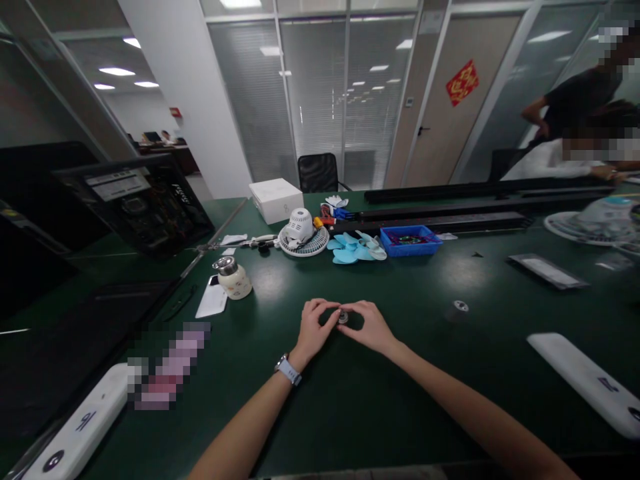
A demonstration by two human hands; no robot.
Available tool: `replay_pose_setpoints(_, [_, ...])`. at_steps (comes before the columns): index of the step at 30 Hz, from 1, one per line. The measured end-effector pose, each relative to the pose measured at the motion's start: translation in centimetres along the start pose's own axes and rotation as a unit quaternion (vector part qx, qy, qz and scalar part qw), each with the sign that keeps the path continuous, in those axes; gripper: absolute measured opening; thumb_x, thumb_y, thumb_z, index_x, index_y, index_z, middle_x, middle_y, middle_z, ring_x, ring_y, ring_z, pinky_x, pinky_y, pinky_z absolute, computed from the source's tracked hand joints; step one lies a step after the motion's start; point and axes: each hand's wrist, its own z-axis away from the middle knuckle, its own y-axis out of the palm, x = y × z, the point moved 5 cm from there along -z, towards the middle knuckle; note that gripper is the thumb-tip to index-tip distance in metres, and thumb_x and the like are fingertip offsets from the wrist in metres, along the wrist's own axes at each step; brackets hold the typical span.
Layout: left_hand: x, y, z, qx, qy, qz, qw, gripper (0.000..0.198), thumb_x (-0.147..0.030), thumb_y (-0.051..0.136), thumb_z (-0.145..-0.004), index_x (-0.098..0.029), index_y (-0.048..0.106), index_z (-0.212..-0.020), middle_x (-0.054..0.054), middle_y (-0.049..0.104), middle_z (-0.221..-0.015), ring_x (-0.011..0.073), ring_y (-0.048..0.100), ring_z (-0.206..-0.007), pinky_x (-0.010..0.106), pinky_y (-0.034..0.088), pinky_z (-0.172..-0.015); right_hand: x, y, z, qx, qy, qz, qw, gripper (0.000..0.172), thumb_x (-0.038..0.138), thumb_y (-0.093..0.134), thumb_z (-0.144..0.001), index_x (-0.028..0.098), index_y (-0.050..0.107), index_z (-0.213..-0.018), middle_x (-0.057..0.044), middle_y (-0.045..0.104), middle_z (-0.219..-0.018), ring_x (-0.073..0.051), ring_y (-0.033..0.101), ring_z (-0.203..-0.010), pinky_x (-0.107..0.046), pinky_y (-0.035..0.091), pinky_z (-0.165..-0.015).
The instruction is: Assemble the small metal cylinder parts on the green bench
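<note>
A small round metal part (343, 317) is pinched between the fingertips of both my hands, just above the green table. My left hand (315, 327), with a light-strapped watch on its wrist, closes thumb and finger on its left side. From the right, my right hand (369, 325) grips it with thumb and finger curved into a ring. The fingertips hide much of the part, so its exact kind cannot be made out. Off to the right of my hands, a short metal cylinder (459, 311) stands on the table.
Behind my hands are light-blue fan blades (353, 248), a white fan housing (301, 230) and a blue tray (411, 241) of wires. A cream bottle (235, 280) stands left. Long white casings (585, 380) lie at both sides. Two people sit or stand far right.
</note>
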Motion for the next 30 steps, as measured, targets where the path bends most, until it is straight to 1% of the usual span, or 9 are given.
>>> replay_pose_setpoints(4, [-0.1, 0.5, -0.1, -0.006, 0.012, 0.003, 1.0, 0.021, -0.041, 0.06, -0.088, -0.029, 0.074, -0.1, 0.005, 0.06, -0.109, 0.0205, 0.052, -0.107, 0.039, 0.043, -0.098, -1.8, 1.1, 1.1, -0.001, 0.013, -0.03, 0.999, 0.053, 0.045, 0.075, -0.073, 0.024, 0.062, -0.12, -0.008, 0.067, -0.117, -0.025, 0.06, -0.108, -0.043, 0.044, -0.094])
replay_pose_setpoints(9, [-0.5, 0.4, -0.4, -0.01, 0.031, -0.029, 0.999, 0.018, -0.042, 0.065, -0.085, -0.03, 0.077, -0.091, 0.006, 0.06, -0.111, 0.0226, 0.05, -0.109, 0.043, 0.043, -0.099, -2.4, 1.7, 1.1, -0.005, 0.02, -0.053, 0.998, 0.043, 0.042, 0.073, -0.075, 0.024, 0.065, -0.113, -0.007, 0.069, -0.11, -0.024, 0.062, -0.102, -0.042, 0.045, -0.091])
replay_pose_setpoints(13, [-0.8, -0.4, -0.8, -0.041, 0.037, -0.053, 0.997, 0.018, -0.039, 0.062, -0.087, -0.029, 0.077, -0.09, 0.006, 0.061, -0.11, 0.0232, 0.05, -0.109, 0.042, 0.043, -0.096, -2.4, 1.7, 1.0, -0.003, 0.033, -0.054, 0.998, 0.038, 0.043, 0.073, -0.075, 0.025, 0.068, -0.108, -0.006, 0.071, -0.105, -0.023, 0.063, -0.096, -0.041, 0.046, -0.088])
replay_pose_setpoints(15, [-0.2, -1.1, -0.8, -0.054, 0.028, -0.07, 0.996, 0.018, -0.039, 0.062, -0.087, -0.031, 0.077, -0.093, 0.006, 0.06, -0.111, 0.0235, 0.05, -0.11, 0.042, 0.043, -0.095, -2.3, 1.7, 1.0, 0.0, 0.038, -0.057, 0.998, 0.039, 0.044, 0.073, -0.075, 0.025, 0.068, -0.109, -0.006, 0.071, -0.106, -0.024, 0.063, -0.097, -0.042, 0.046, -0.088])
replay_pose_setpoints(17, [0.8, -1.7, -0.6, -0.047, 0.014, -0.097, 0.994, 0.017, -0.04, 0.063, -0.086, -0.034, 0.077, -0.095, 0.006, 0.06, -0.113, 0.0245, 0.048, -0.11, 0.043, 0.041, -0.096, -2.3, 1.5, 1.1, 0.002, 0.043, -0.059, 0.997, 0.04, 0.044, 0.073, -0.075, 0.025, 0.068, -0.11, -0.006, 0.07, -0.107, -0.024, 0.062, -0.098, -0.042, 0.045, -0.089])
replay_pose_setpoints(22, [3.6, -1.6, 0.5, 0.029, -0.058, -0.179, 0.982, 0.016, -0.048, 0.065, -0.083, -0.043, 0.077, -0.091, 0.004, 0.058, -0.12, 0.031, 0.042, -0.114, 0.053, 0.036, -0.095, -2.0, 1.3, 1.0, 0.002, 0.049, -0.063, 0.997, 0.043, 0.045, 0.073, -0.075, 0.026, 0.067, -0.113, -0.006, 0.07, -0.109, -0.024, 0.061, -0.101, -0.042, 0.045, -0.09])
replay_pose_setpoints(26, [3.8, -1.1, 0.8, 0.052, -0.058, -0.197, 0.977, 0.02, -0.053, 0.061, -0.083, -0.044, 0.076, -0.093, 0.004, 0.056, -0.127, 0.0341, 0.038, -0.119, 0.056, 0.032, -0.095, -1.6, 1.6, 0.8, 0.002, 0.05, -0.06, 0.997, 0.044, 0.045, 0.073, -0.075, 0.027, 0.067, -0.114, -0.005, 0.07, -0.11, -0.025, 0.061, -0.102, -0.043, 0.045, -0.091])
replay_pose_setpoints(28, [3.8, -1.2, 0.7, 0.042, -0.062, -0.194, 0.978, 0.024, -0.054, 0.059, -0.084, -0.043, 0.075, -0.098, 0.005, 0.055, -0.129, 0.0341, 0.038, -0.119, 0.056, 0.033, -0.095, -1.4, 1.6, 0.7, -0.002, 0.049, -0.048, 0.998, 0.04, 0.045, 0.073, -0.075, 0.027, 0.068, -0.11, -0.005, 0.071, -0.107, -0.024, 0.062, -0.1, -0.043, 0.045, -0.09])
replay_pose_setpoints(30, [3.8, -1.5, 0.6, 0.017, -0.075, -0.183, 0.98, 0.028, -0.053, 0.056, -0.087, -0.041, 0.073, -0.105, 0.006, 0.056, -0.129, 0.0326, 0.041, -0.118, 0.054, 0.035, -0.095, -1.4, 0.9, 0.6, -0.015, 0.044, -0.027, 0.999, 0.038, 0.046, 0.073, -0.074, 0.026, 0.07, -0.105, -0.005, 0.072, -0.104, -0.024, 0.062, -0.1, -0.043, 0.045, -0.091])
